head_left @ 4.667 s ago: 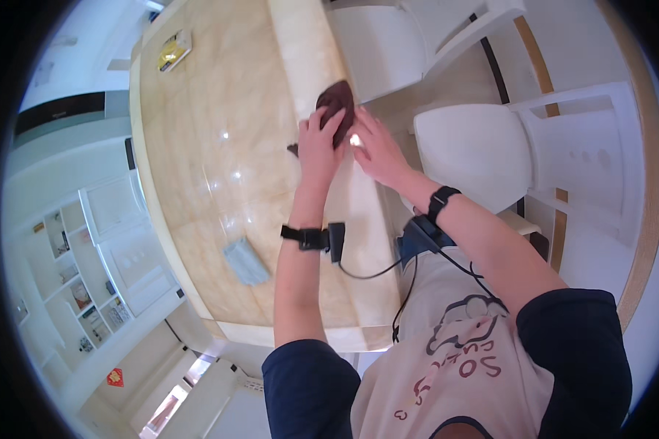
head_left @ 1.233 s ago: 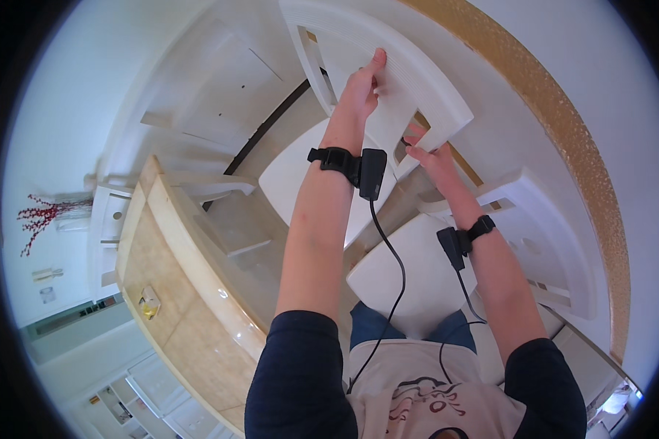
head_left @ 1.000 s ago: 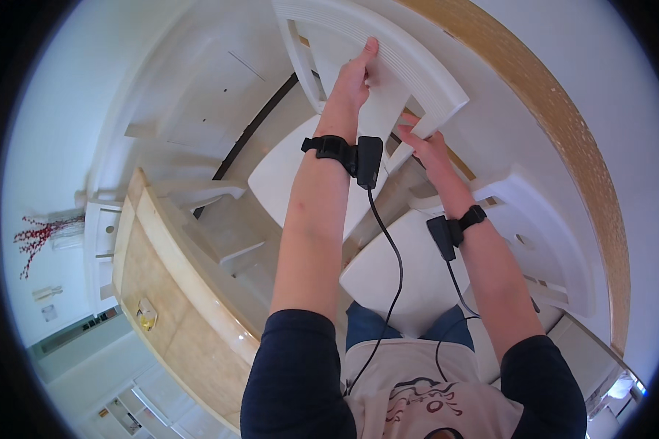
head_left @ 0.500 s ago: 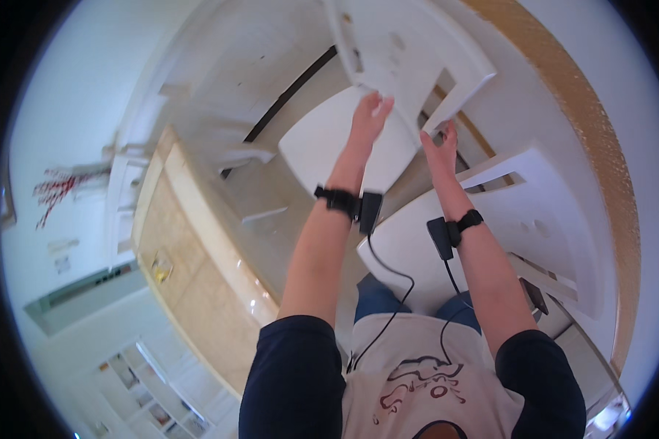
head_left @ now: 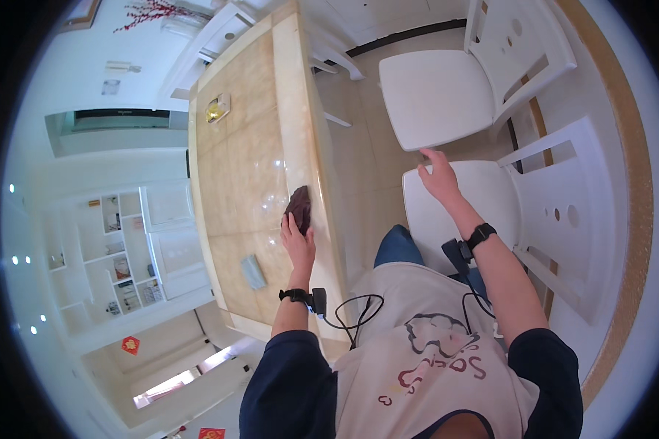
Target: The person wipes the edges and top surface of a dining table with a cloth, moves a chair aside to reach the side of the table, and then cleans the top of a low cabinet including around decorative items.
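My left hand (head_left: 299, 245) is on the marble-look table (head_left: 234, 168), its fingers closed over the lower end of a crumpled dark brown cloth (head_left: 298, 206) near the table's right edge. A folded light blue cloth (head_left: 253, 271) lies on the tabletop to the left of that hand. Out to the right, my right hand (head_left: 439, 177) is empty with its fingers apart, over the front edge of the nearer white chair (head_left: 461, 201). Beyond it stands a second white chair (head_left: 436, 99), its seat close to my fingertips.
A small clear container with something yellow (head_left: 216, 108) sits toward the table's far end. The chairs' backs face a wall with a brown edge (head_left: 622, 146). White shelves (head_left: 113, 249) line the room past the table. Black cables hang from both wrist devices.
My view has turned toward the table. My left hand has gone from the far chair to the brown cloth on the table. My right hand has left the far chair's back.
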A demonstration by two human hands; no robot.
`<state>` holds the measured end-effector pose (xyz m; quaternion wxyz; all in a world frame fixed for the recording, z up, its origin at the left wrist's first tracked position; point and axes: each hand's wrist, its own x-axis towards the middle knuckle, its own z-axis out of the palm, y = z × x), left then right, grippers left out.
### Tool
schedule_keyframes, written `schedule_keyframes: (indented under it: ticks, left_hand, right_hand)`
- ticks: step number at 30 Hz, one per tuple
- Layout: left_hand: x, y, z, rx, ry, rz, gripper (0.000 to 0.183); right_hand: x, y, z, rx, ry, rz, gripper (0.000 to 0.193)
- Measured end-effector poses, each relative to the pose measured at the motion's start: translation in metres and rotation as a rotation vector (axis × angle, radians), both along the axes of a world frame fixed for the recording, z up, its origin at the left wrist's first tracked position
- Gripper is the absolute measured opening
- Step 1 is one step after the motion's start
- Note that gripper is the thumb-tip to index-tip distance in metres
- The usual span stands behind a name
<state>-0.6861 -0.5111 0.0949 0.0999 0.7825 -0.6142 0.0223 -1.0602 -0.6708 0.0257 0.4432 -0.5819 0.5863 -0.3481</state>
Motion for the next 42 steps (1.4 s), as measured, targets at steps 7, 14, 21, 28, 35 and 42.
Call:
schedule_keyframes:
  ticks: [7,14,21,28,35,42]
  left_hand:
    - [0.028,-0.004,-0.015,-0.269,0.220,0.076,0.051]
    - [0.056,0.024,-0.066,-0.271,0.268,0.358,0.054]
    - [0.055,0.025,-0.062,-0.232,0.197,0.347,0.053]
    - [0.058,0.020,-0.063,-0.182,0.105,0.367,0.050]
    - [0.056,0.021,-0.056,-0.160,0.096,0.404,0.050]
    - [0.050,0.014,-0.053,-0.104,0.117,0.376,0.052]
  right_hand:
    - [0.111,0.036,0.063,-0.278,0.141,0.312,0.055]
    - [0.285,0.072,0.074,-0.525,0.364,0.726,0.066]
    - [0.321,0.060,0.043,-0.729,0.348,0.716,0.052]
    - [0.298,0.038,0.031,-0.645,0.228,0.328,0.053]
    - [0.283,0.110,0.004,-0.290,-0.046,-0.009,0.058]
    - [0.301,-0.036,0.004,-0.417,0.081,-0.151,0.052]
